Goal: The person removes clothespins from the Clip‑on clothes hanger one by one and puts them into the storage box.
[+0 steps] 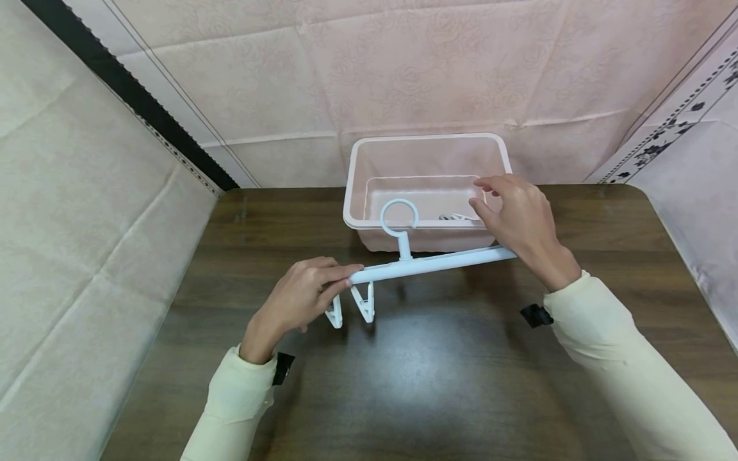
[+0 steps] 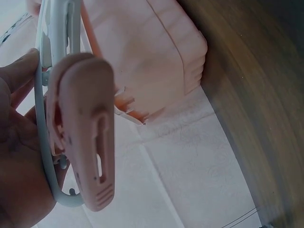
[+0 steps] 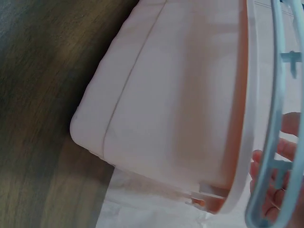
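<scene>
A pale blue clip hanger with a round hook spans the front of a pink plastic bin. My left hand pinches the hanger's left end between thumb and fingers. Two pale clips hang near that end, one clip beside my fingertips. Close up in the left wrist view, a pinkish clip hangs on the hanger frame. My right hand is over the bin's right side, thumb and fingers spread apart with nothing between them. The hanger's right end is partly hidden by that hand.
Inside the bin, small pale clips lie near the front wall. The bin stands at the back of a dark wooden table. Pale patterned cloth hangs behind the table and at both sides.
</scene>
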{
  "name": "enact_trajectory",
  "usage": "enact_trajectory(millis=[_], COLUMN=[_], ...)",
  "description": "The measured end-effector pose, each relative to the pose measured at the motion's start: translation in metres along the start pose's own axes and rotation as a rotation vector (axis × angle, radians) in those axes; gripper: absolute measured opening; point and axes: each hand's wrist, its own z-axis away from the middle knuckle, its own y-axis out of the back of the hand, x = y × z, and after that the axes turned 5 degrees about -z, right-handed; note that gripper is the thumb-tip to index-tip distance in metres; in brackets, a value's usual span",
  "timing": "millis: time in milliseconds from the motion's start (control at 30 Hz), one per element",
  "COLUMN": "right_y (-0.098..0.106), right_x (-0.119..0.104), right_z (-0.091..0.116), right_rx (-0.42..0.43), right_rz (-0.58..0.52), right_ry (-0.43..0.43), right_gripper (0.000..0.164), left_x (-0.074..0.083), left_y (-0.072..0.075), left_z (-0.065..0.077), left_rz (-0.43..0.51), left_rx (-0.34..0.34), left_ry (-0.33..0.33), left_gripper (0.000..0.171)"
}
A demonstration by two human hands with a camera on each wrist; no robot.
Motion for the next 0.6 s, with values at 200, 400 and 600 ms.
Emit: enact_trajectory(millis=[200,400,600], right_y=[0.01,0.021,0.031], right_x=[-0.004,-0.009,-0.017], right_z=[0.008,0.016,0.025], right_rx=[-0.015,-0.05,-0.122], right_rz=[-0.006,-0.008,-0.033], right_ry=[0.028,0.058,0.073], right_gripper=[0.037,0.041,0.041], left_x=[0.0,0.0,0.001], left_y=[0.001,0.001,0.002], left_z=[0.0,-0.001,-0.001], left_rz=[0.001,0.007,0.012], left_rx=[0.002,0.003,-0.003], left_ry=[0.001,-0.006,-0.009], left_gripper=[0.031,0.031,0.031])
